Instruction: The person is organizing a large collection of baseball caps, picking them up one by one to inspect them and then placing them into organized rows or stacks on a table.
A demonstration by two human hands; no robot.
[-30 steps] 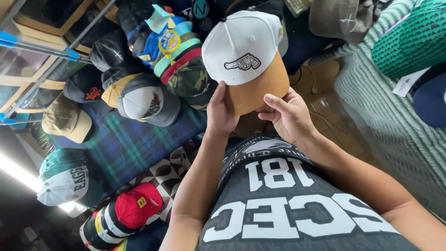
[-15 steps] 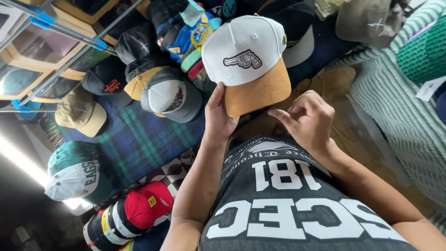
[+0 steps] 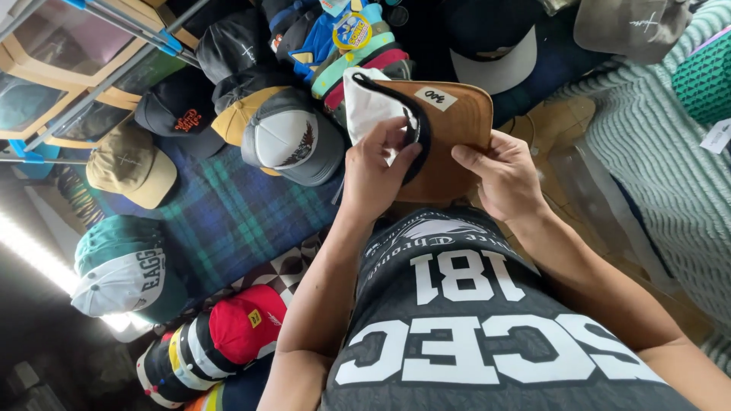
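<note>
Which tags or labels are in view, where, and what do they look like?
Small white sticker: on the tan underside of the cap brim held in both hands, rectangular, dark handwriting.
Round yellow and blue hang tag: on the colourful caps at top centre.
White paper tag: right edge, below the green knit item, angled.

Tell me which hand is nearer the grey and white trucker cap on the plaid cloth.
Left. The left hand grips the white side of the held cap, just beside the grey and white trucker cap. The right hand holds the tan brim, farther off.
</note>
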